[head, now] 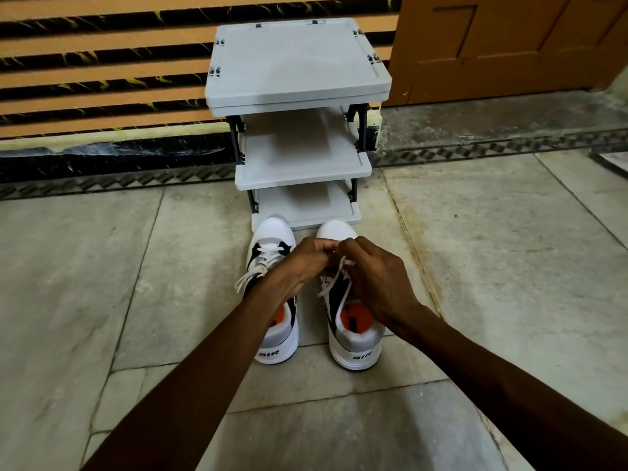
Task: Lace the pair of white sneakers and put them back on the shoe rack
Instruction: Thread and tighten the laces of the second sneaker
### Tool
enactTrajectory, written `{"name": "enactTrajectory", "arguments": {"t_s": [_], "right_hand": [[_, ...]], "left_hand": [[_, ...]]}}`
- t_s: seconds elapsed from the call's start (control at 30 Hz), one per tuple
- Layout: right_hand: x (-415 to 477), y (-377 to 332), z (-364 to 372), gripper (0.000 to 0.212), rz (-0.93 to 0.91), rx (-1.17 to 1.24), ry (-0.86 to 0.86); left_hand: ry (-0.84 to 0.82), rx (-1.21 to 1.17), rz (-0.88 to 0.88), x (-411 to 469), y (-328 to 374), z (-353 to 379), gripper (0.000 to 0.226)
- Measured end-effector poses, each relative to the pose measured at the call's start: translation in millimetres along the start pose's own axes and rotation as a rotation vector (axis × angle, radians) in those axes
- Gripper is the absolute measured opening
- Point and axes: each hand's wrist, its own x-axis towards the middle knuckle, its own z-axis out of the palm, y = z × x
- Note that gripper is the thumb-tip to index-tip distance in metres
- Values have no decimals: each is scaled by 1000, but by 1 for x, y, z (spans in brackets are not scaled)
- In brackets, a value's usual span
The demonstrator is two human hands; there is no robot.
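Observation:
Two white sneakers with black and grey panels and orange insoles stand side by side on the floor, toes toward the rack. The left sneaker (272, 246) has lace through its lower eyelets, and loose ends hang off its left side. Over the front of the right sneaker (356, 341), my left hand (299, 263) and my right hand (370, 273) meet, both pinching its white lace (334, 282). Loose lace strands trail down across the tongue. The grey three-shelf shoe rack (299, 76) stands just beyond the toes, all its shelves bare.
The rack backs onto a striped orange and black wall (102, 62). A brown wooden door (509, 45) is at the back right. Pale stone floor tiles (492, 266) spread on both sides of the shoes.

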Motion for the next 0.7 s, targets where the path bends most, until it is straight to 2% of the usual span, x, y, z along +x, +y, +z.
{"name": "enactTrajectory", "arguments": {"t_s": [0.13,0.17,0.23,0.3,0.4,0.5,0.6,0.7], "right_hand": [[-3,-3,1,57,51,-9,-39],[-4,-4,1,56,74,-8,-43],[-5,-7,0,37,130,-35,-53],[-6,-9,-1,18,189,-91,-78],[-8,-6,-5,5,258,-173,-124],[-10,1,-11,11,323,-230,-240],[-11,5,-14,12,353,-256,-282],[-11,7,-16,13,400,-277,-338]], "left_hand": [[96,16,18,1,-1,-3,18],[115,23,29,0,-1,-3,18],[180,124,53,-1,-3,-2,19],[284,333,95,0,-6,-2,15],[417,601,134,2,-11,-5,7],[510,766,88,1,-11,-4,10],[533,950,70,-1,-8,-1,20],[537,1028,79,-4,-9,-1,25]]}}
